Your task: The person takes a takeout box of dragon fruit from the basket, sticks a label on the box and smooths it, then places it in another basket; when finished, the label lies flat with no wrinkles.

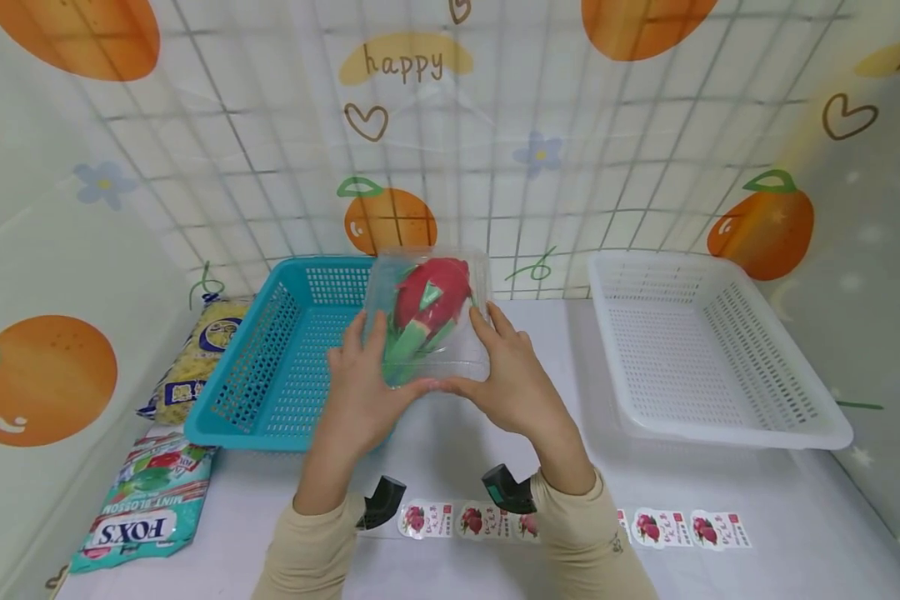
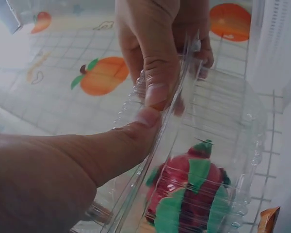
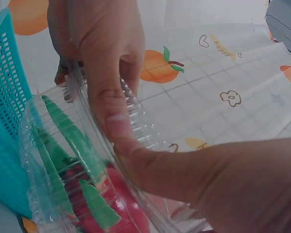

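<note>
A clear plastic clamshell box (image 1: 465, 346) is held up between both hands, with a red and green dragon fruit (image 1: 432, 292) inside it. My left hand (image 1: 363, 387) grips the box's left side and my right hand (image 1: 513, 383) its right side. Both thumbs meet at the near edge. In the left wrist view, the thumbs press along the box's rim (image 2: 157, 141), where lid and base lie together. The right wrist view shows the dragon fruit (image 3: 94, 194) through the ribbed wall. Some fingers are hidden behind the box.
A teal basket (image 1: 228, 429) stands behind and left of the box; a white basket (image 1: 615, 358) stands right. Two snack bags, one yellow (image 1: 206, 350) and one green (image 1: 150, 500), lie at the left. Dragon fruit stickers (image 1: 660, 528) line the table front, partly under the right arm.
</note>
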Demonstrator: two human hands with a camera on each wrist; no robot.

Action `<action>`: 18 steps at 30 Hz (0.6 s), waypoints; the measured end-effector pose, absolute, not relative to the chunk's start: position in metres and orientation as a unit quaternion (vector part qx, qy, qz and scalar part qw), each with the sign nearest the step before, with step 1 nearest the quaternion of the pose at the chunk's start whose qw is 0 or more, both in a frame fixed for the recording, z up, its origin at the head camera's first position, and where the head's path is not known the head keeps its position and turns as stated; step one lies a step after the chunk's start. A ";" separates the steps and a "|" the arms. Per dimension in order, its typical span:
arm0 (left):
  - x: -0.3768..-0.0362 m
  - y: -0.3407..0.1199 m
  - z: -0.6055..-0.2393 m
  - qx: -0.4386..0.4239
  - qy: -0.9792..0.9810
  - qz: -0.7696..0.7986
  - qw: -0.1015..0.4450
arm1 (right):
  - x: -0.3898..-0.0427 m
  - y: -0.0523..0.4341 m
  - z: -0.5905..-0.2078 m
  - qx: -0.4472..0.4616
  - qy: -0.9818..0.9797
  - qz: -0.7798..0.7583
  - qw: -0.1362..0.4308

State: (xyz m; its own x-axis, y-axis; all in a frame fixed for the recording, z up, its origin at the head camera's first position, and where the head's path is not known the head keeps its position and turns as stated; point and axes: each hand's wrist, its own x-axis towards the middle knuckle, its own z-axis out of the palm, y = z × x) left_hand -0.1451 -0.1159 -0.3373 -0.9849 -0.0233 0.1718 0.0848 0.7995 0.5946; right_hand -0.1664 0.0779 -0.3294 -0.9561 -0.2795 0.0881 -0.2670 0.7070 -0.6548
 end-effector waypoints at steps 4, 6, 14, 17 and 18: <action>-0.146 -0.109 -0.339 -0.011 -0.944 -0.319 0.085 | -0.166 0.084 -0.330 -0.147 0.925 -0.349 0.010; -0.146 -0.106 -0.340 -0.007 -0.944 -0.319 0.085 | -0.166 0.086 -0.331 -0.148 0.926 -0.346 0.010; -0.146 -0.094 -0.346 -0.013 -0.942 -0.320 0.100 | -0.166 0.097 -0.336 -0.145 0.929 -0.340 0.006; -0.146 -0.090 -0.348 -0.020 -0.941 -0.322 0.103 | -0.166 0.102 -0.339 -0.147 0.929 -0.338 0.005; -0.146 -0.089 -0.349 -0.021 -0.941 -0.322 0.104 | -0.167 0.103 -0.339 -0.148 0.930 -0.337 0.004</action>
